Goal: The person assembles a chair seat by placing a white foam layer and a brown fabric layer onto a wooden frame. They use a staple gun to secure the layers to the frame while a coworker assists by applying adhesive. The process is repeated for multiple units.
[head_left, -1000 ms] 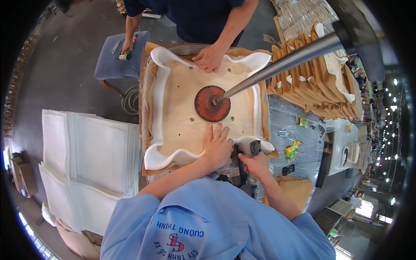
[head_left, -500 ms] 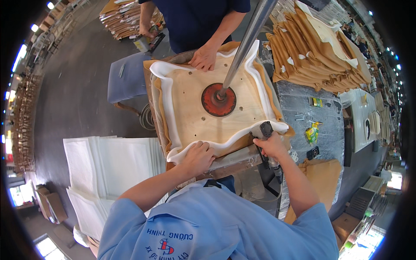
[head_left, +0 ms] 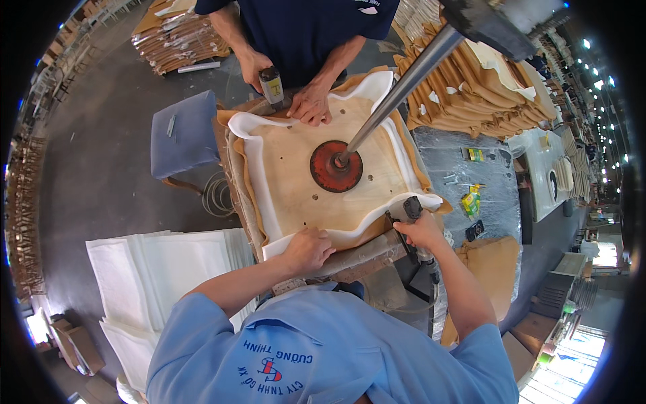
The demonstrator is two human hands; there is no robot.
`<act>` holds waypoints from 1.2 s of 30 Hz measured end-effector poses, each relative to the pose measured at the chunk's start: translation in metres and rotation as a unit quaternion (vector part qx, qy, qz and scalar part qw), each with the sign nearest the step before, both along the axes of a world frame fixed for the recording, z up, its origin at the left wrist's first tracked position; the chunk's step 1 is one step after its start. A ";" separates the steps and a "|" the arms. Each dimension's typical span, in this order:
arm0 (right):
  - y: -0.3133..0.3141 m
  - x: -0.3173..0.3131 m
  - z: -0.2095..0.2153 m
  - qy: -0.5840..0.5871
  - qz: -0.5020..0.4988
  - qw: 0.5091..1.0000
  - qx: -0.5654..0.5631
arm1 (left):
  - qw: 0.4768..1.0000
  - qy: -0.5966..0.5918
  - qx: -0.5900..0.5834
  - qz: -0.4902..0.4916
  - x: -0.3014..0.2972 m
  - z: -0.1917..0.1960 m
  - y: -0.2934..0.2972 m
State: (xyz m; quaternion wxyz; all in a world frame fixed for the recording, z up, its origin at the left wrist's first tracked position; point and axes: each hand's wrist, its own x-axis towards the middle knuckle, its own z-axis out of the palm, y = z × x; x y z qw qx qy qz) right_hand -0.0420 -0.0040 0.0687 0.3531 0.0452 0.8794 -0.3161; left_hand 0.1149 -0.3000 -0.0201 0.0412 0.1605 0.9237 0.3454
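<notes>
One pale wooden panel (head_left: 289,185) lies before us beneath a round red plate (head_left: 324,176), white padding (head_left: 256,158) around its edges. Our left hand (head_left: 309,249) curls at the near edge; we cannot tell whether it pinches anything. Our right hand (head_left: 424,232) wraps a dark tool (head_left: 411,207) near the corner. Opposite us, a co-worker's hands (head_left: 311,104) meet the far edge, one gripping another tool (head_left: 272,86).

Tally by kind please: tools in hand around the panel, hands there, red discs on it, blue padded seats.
Tools in hand: 2
Wearer's left hand and right hand: 2
Co-worker's hands: 2
Red disc: 1
Blue padded seat: 1
Total: 8
</notes>
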 end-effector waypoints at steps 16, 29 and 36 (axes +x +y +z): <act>-0.099 0.110 0.016 -0.078 -0.046 0.989 -0.117 | 0.981 -0.033 0.073 0.178 -0.006 -0.010 0.005; -0.114 0.118 0.001 -0.069 -0.047 0.996 -0.038 | 0.976 -0.006 0.079 0.201 -0.003 -0.014 0.010; -0.118 0.122 -0.003 0.010 -0.024 0.999 -0.020 | 0.985 -0.017 0.026 0.172 -0.008 -0.014 0.009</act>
